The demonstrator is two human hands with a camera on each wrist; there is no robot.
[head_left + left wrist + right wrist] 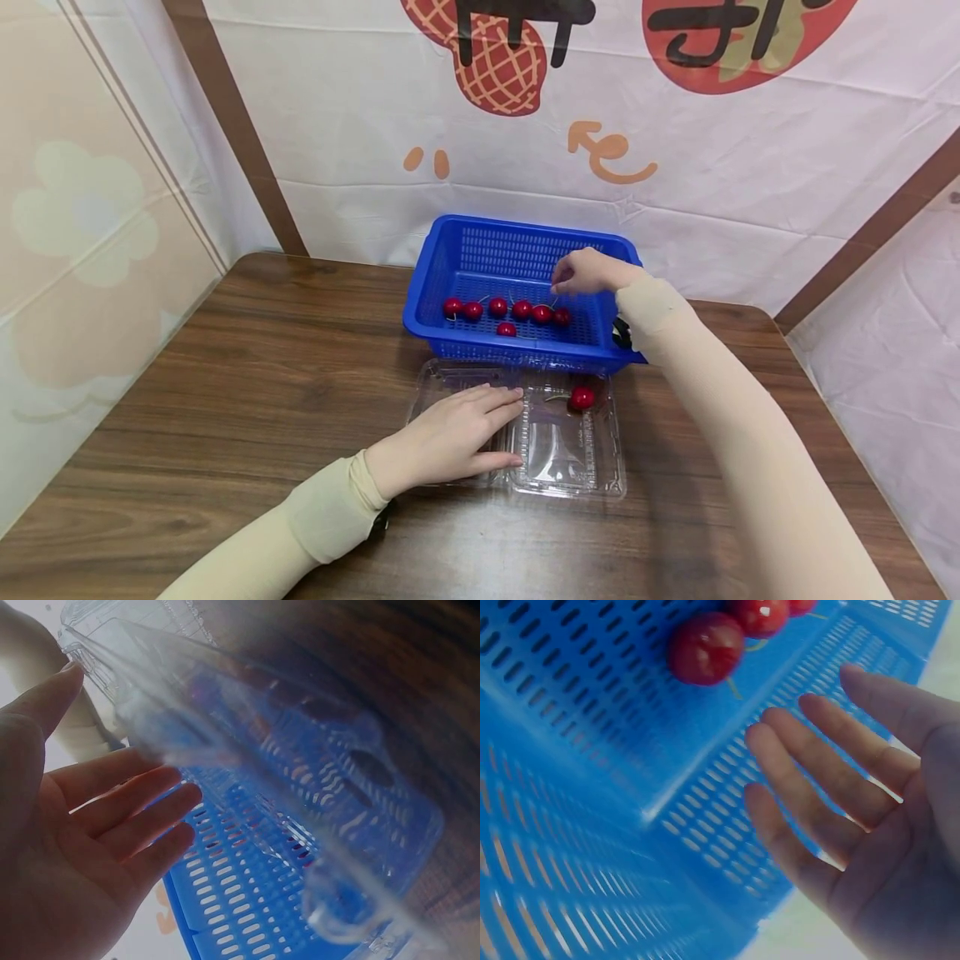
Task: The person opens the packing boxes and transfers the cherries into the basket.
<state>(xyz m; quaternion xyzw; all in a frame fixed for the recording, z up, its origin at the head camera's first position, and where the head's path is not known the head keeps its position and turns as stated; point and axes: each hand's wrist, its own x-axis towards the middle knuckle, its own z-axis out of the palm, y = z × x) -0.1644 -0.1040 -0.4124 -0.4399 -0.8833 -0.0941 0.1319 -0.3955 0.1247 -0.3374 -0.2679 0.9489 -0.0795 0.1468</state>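
Note:
A blue plastic basket (pixel 525 355) with slotted walls holds several red cherries (pixel 521 310) with thin stems. Inside it my right hand (pixel 588 271) hovers near the cherries on the right side. In the right wrist view its fingers (pixel 817 772) are loosely spread, with a cherry (pixel 705 649) apart from the fingertips. Before the basket lies an opened clear plastic clamshell box (pixel 558 454), with one cherry (pixel 582 398) in its right half. My left hand (pixel 453 429) lies flat over the box's left half, fingers straight.
Both containers stand on a brown wood-grain table (pixel 225 400). Behind the basket hangs a white printed cloth (pixel 337 125), close to the table's back edge. More cloth hangs on the left and right sides.

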